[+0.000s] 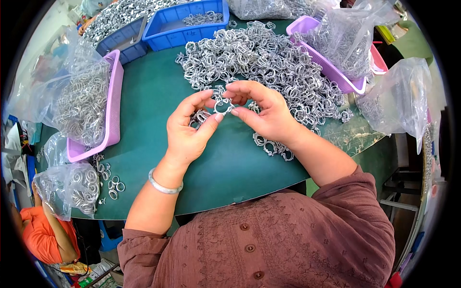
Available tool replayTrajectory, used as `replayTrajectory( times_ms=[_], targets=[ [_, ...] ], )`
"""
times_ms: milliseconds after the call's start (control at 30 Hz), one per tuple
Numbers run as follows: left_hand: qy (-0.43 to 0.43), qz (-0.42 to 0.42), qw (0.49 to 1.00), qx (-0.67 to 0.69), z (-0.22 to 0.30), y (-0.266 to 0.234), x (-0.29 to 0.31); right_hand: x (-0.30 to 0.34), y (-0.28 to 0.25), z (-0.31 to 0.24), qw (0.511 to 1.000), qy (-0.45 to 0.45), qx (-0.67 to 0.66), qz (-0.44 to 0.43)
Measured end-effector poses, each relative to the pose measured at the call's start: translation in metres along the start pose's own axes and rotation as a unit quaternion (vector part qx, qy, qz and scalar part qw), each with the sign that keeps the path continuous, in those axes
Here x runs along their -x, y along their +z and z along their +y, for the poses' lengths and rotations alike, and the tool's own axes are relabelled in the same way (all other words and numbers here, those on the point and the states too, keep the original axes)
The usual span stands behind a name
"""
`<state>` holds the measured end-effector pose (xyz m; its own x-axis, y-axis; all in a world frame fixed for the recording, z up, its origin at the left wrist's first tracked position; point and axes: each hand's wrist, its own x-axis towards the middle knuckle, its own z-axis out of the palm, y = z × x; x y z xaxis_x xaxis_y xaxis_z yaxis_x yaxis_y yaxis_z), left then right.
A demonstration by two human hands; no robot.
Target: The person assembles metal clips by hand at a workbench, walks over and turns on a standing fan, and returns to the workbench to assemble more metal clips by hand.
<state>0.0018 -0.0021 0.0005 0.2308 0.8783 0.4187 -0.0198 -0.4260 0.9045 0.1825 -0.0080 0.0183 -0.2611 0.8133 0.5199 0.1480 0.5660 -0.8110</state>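
Note:
Between both hands, over the green table (158,144), is a silver metal ring piece (222,106) with a smaller part on its far side. My left hand (189,127) is closed, pinching the ring's left edge between thumb and fingers. More silver ring pieces (199,118) show in the hollow of that hand. From the other side my right hand (264,113) grips the same ring with fingertips and thumb. A large heap of silver ring pieces (249,53) lies just beyond my hands. Several more rings (271,145) lie under my right forearm.
At left, a purple basket (115,96) holds a clear bag of metal pieces; another bag (72,185) sits nearer, beside loose rings (114,187). Blue bins (187,32) stand at the back. A second purple basket (331,72) and bags are at right. A person in orange (48,235) sits lower left.

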Motion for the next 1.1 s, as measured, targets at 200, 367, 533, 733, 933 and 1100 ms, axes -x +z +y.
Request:
replayTrajectory(
  times_ms=[200, 367, 533, 733, 933, 1100],
  targets=[
    [-0.003, -0.001, 1.000, 0.004, -0.003, -0.001, 0.000, 0.000, 0.000, 0.000, 0.998, -0.035, 0.051, 0.006],
    [-0.023, -0.004, 1.000, 0.020, -0.008, -0.003, -0.001, -0.002, 0.001, 0.001, 0.998, -0.038, 0.056, 0.005],
    [-0.024, -0.009, 1.000, 0.011, -0.005, -0.003, -0.001, -0.001, 0.000, -0.001, 0.998, -0.036, 0.051, 0.006],
    [-0.114, 0.001, 0.991, 0.069, -0.003, 0.001, 0.001, -0.002, -0.012, -0.011, 0.992, -0.070, 0.094, 0.045],
    [-0.253, 0.020, 0.947, 0.195, -0.006, -0.004, -0.003, -0.014, -0.085, -0.066, 0.908, -0.223, 0.321, 0.150],
    [-0.334, -0.001, 0.894, 0.297, -0.002, -0.008, -0.009, 0.013, -0.185, -0.120, 0.765, -0.224, 0.515, 0.316]
  ],
)
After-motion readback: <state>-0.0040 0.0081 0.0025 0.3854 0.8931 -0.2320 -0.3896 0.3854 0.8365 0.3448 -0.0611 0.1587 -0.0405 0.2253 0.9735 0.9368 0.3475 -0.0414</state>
